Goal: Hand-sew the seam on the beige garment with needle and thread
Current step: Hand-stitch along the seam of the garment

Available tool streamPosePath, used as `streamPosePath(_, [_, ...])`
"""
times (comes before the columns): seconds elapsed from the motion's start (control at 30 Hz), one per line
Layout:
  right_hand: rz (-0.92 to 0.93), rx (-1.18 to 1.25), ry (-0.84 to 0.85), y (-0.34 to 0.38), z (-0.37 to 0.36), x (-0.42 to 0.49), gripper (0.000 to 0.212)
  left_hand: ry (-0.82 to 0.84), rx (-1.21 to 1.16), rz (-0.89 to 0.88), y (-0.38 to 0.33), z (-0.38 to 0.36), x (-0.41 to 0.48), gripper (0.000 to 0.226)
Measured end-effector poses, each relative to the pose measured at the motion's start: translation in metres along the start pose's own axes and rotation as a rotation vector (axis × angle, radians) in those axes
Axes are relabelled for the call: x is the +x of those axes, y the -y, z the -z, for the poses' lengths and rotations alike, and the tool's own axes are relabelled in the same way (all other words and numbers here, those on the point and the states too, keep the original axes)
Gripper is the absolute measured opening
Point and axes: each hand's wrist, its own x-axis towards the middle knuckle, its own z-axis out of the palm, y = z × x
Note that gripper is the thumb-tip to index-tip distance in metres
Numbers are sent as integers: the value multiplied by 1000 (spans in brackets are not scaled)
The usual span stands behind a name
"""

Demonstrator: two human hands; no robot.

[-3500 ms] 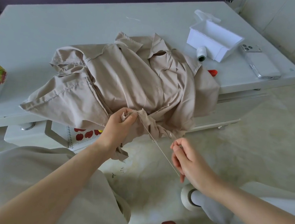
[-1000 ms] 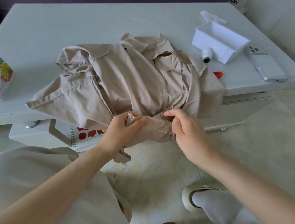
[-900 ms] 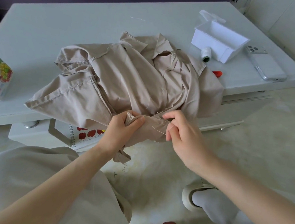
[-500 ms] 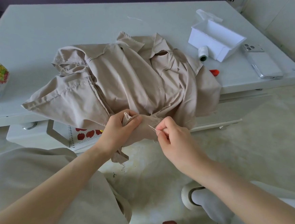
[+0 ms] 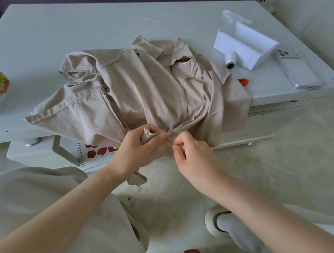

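Beige garment sprawls on the table, its near edge gripped by the left hand while the right hand pinches a barely visible needle at the seam; a hard push could prick the left hand just beside it.

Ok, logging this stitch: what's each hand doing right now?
Left hand: grips the bunched seam of the beige garment.
Right hand: pinches the needle at the seam.

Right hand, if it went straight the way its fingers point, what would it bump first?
Probably the bunched fold of the beige garment, touching the right hand's fingertips; behind it, the left hand gripping it.
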Motion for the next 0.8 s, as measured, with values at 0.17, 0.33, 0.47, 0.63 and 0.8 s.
streamPosePath(0.17, [-14, -2, -16, 6, -3, 5, 13, 33, -16, -15, -1, 0, -3, 14])
streamPosePath(0.33, [-39, 57, -20, 11, -6, 9, 14, 5, -75, 5, -4, 0, -3, 14])
streamPosePath(0.47, [-1, 69, -56, 13, -9, 8, 17, -21, -103, 32, -4, 1, 0, 12])
streamPosePath(0.63, [60, 45, -7, 11, -10, 7, 18, -22, -121, 34, -5, 1, -1, 13])
streamPosePath(0.8, [156, -18, 49, 5, -11, -4, 20, -57, -122, 48, -5, 4, 2, 15])
